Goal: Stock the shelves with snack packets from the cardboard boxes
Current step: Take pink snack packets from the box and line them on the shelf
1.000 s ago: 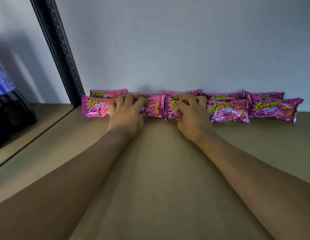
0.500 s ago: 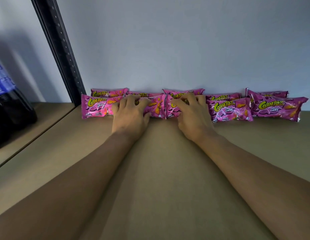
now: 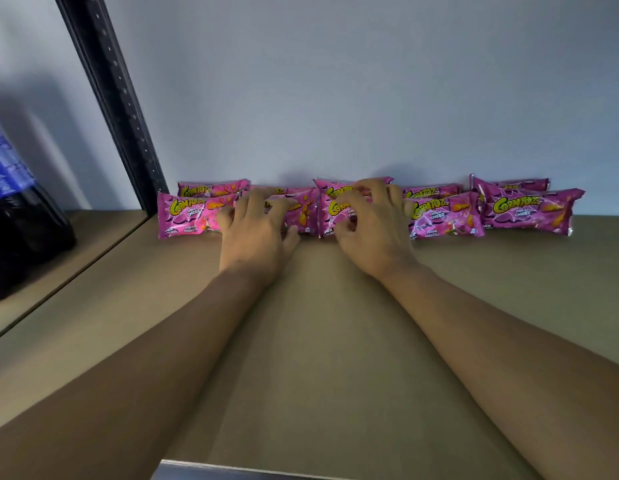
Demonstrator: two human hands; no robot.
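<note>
Several pink snack packets lie in a double row along the back wall of the brown shelf (image 3: 335,341). My left hand (image 3: 256,233) reaches over the second front packet (image 3: 302,213), fingers spread across its top and thumb against its lower front edge. My right hand (image 3: 370,230) holds the third front packet (image 3: 330,211), fingers curled onto its face. Other front packets lie at the far left (image 3: 186,216), right of centre (image 3: 443,216) and far right (image 3: 529,211). No cardboard box is in view.
A black perforated upright post (image 3: 117,98) stands at the shelf's left back corner. Beyond it, a dark bottle with a blue label (image 3: 13,209) stands on the neighbouring shelf. The pale wall closes the back. A metal front edge (image 3: 211,471) shows at the bottom.
Both hands stay on the middle packets. The fingers of my right hand have curled more tightly onto its packet. The row of packets has hardly shifted.
</note>
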